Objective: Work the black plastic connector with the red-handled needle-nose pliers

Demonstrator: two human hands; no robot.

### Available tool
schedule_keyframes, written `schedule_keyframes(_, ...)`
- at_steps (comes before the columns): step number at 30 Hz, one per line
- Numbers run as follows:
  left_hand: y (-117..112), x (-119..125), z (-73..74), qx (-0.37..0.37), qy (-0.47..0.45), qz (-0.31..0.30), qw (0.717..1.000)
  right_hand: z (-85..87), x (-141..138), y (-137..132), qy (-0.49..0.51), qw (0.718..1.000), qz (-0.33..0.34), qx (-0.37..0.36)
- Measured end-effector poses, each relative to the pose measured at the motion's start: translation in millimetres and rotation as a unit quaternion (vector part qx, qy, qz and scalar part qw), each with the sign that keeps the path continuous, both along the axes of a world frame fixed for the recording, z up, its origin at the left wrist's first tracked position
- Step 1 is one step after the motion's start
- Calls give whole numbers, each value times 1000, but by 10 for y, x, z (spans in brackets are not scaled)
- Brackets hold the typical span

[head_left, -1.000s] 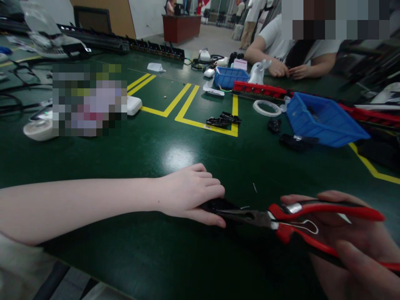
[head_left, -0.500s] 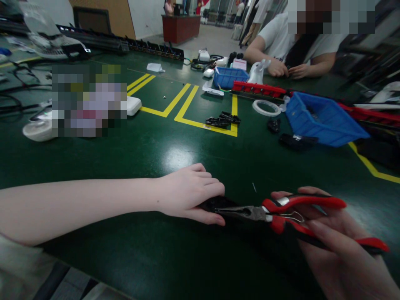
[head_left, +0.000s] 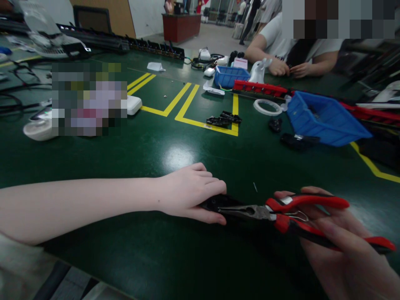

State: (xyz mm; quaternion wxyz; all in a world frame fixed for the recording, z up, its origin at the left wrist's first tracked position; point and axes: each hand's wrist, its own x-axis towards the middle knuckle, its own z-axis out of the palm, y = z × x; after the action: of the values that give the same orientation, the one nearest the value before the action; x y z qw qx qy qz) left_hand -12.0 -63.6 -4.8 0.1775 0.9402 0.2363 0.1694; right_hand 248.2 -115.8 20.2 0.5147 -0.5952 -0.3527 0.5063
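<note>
My left hand (head_left: 196, 193) is closed around a small black plastic part (head_left: 212, 203) on the dark green table, thumb on the near side. Most of that part is hidden under my fingers. In my right hand (head_left: 346, 246) is a pair of needle-nose pliers (head_left: 293, 206) with red and black handles. The pliers' slim jaws point left, and their tips meet the black part beside my left thumb. Whether the jaws grip it, I cannot tell. A thin pin-like piece (head_left: 255, 187) lies on the table just beyond the pliers.
Several black plastic parts (head_left: 223, 119) lie by the yellow tape lines. Farther right are a tape roll (head_left: 267, 107) and a blue bin (head_left: 328, 121). A smaller blue bin (head_left: 231, 77) stands behind, near a red strip (head_left: 261, 88). Across the table sits another person (head_left: 293, 54).
The pliers and my right hand have shifted slightly to the right. My left hand stays on the black part, almost unmoved.
</note>
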Motion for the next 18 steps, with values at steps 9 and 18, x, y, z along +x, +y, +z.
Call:
schedule_keyframes(9, -3, -2, 5, -1, 3, -9, 1000, 2, 57, 7, -3, 999, 23, 28)
schedule_keyframes(18, -5, -3, 3, 8, 9, -8, 1000, -4, 31, -28, -9, 997, 58, 50)
